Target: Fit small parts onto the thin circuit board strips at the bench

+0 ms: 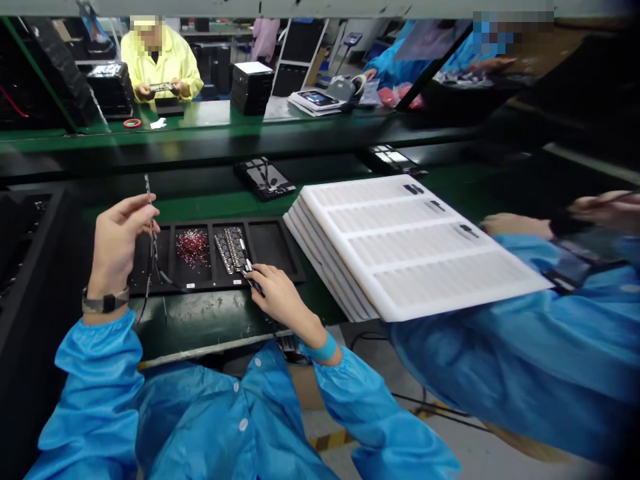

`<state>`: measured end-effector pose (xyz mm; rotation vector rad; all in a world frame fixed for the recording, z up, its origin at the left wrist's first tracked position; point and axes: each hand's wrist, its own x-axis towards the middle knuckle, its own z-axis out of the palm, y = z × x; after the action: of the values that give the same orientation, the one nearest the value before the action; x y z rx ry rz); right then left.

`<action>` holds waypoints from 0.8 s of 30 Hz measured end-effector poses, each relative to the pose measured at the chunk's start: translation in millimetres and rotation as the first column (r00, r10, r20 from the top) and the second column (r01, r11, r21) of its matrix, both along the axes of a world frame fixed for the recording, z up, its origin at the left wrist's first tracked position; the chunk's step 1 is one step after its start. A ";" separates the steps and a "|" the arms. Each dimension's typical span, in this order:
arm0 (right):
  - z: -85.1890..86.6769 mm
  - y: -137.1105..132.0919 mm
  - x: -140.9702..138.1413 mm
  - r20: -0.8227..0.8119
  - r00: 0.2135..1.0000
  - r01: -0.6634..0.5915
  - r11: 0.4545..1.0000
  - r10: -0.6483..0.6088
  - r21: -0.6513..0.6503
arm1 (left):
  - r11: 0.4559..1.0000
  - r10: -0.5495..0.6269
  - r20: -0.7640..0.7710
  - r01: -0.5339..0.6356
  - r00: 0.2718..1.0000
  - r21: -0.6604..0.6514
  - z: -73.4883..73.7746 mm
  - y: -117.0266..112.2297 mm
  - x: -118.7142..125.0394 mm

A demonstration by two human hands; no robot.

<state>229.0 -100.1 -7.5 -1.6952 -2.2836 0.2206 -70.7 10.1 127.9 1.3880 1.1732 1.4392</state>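
Observation:
Raised over the left end of a black compartment tray [273, 222], my left hand [114, 237] pinches thin, dark, ribbon-like strips [153, 253] with pale marks. The strips dangle past the tray's front edge. My right hand [280, 297] is closed at the tray's front, its fingertips beside small circuit boards [229, 250] lined up in one compartment. A slim dark and silvery piece shows at those fingertips, too small to name. Between the hands, one compartment holds a scatter of tiny red and silvery parts [193, 247].
Right of the tray, a stack of white slotted trays [450, 280] overhangs the green bench edge. Black devices [265, 179] lie behind. A co-worker in a blue sleeve [530, 247] sits close on my right; a person in yellow [160, 63] works across the bench.

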 end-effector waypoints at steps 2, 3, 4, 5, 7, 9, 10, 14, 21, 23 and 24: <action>0.3 0.9 1.7 -0.002 1.000 0.010 1.000 -0.010 -0.025 | 0.997 -0.001 -0.152 0.013 0.988 0.078 -3.9 -22.7 -9.1; 0.1 1.5 2.8 0.001 1.000 0.014 0.999 -0.014 -0.031 | 0.994 -0.025 -0.253 0.051 0.967 0.101 -6.2 -33.5 -12.9; -0.1 2.3 4.0 0.003 1.000 0.015 0.999 -0.015 -0.037 | 0.988 -0.068 -0.361 0.113 0.930 0.104 -8.8 -43.5 -15.7; -0.2 3.6 5.4 0.006 1.000 0.015 0.999 -0.015 -0.047 | 0.977 -0.129 -0.469 0.193 0.873 0.091 -12.0 -52.4 -17.2; 0.8 7.4 8.7 0.008 1.000 0.014 0.997 -0.013 -0.074 | 0.932 -0.258 -0.656 0.362 0.710 0.024 -22.0 -66.4 -14.5; 4.4 11.2 13.7 -0.016 1.000 -0.010 0.994 0.008 -0.105 | 0.868 -0.370 -0.782 0.488 0.501 -0.098 -38.2 -77.4 -4.3; 7.6 12.3 17.3 -0.044 0.999 -0.033 0.993 0.028 -0.117 | 0.834 -0.413 -0.822 0.525 0.391 -0.170 -48.2 -82.7 3.1; 30.9 5.4 42.5 -0.214 0.974 -0.095 0.991 0.073 -0.091 | 0.757 -0.491 -0.870 0.519 0.053 -0.396 -85.8 -105.4 33.9; 85.7 -27.0 91.6 -0.308 0.951 0.003 1.000 -0.009 -0.021 | 0.813 -0.374 -0.927 0.488 0.023 -0.316 -108.2 -115.8 47.2; 98.4 -34.5 98.6 -0.299 0.954 0.024 1.000 -0.024 -0.005 | 0.816 -0.409 -0.908 0.482 0.088 -0.320 -114.3 -116.2 40.1; 105.1 -38.4 101.6 -0.292 0.956 0.031 0.999 -0.027 0.008 | 0.822 -0.417 -0.899 0.478 0.133 -0.310 -117.1 -117.5 35.0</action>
<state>330.6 -138.5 97.6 -1.5704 -2.0376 0.4196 -35.7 -107.4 10.8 2.5251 1.1454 -0.0031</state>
